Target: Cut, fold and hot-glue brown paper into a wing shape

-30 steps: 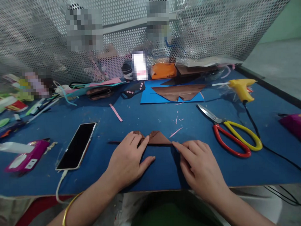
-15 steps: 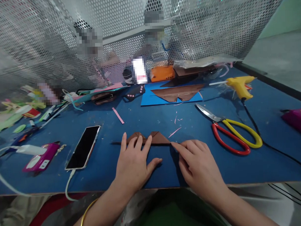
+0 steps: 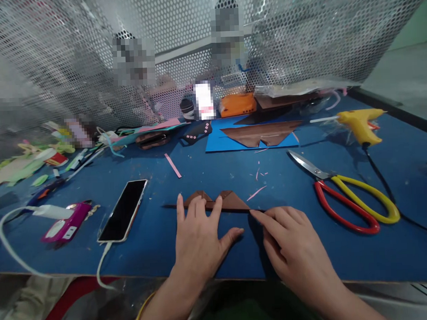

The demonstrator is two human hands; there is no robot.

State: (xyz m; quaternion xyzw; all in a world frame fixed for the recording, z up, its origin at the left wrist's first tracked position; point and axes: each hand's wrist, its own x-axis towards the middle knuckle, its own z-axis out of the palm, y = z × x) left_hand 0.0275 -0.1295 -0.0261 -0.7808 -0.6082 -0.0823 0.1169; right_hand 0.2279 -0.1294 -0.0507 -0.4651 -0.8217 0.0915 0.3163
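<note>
Worn on the head, looking forward and down across the blue bench [image 3: 98, 257] from its near edge. Close over the left hand [image 3: 202, 239] and right hand [image 3: 293, 250] (forearms cut at the bottom). Faces a perforated screen [image 3: 300, 35], perhaps metal. Wide-angle, edges bowed.

Left hand [image 3: 201, 239] is flat on the folded brown paper [image 3: 220, 202], fingers [image 3: 198, 207] spread over its left half, near the table [image 3: 186, 177]'s front edge. Right hand [image 3: 293, 248] pins the paper's right tip with a fingertip. Phone [image 3: 124, 210] lies off to the left, scissors [image 3: 344, 193] to the right, glue gun [image 3: 359, 122] toward the back right corner.
</note>
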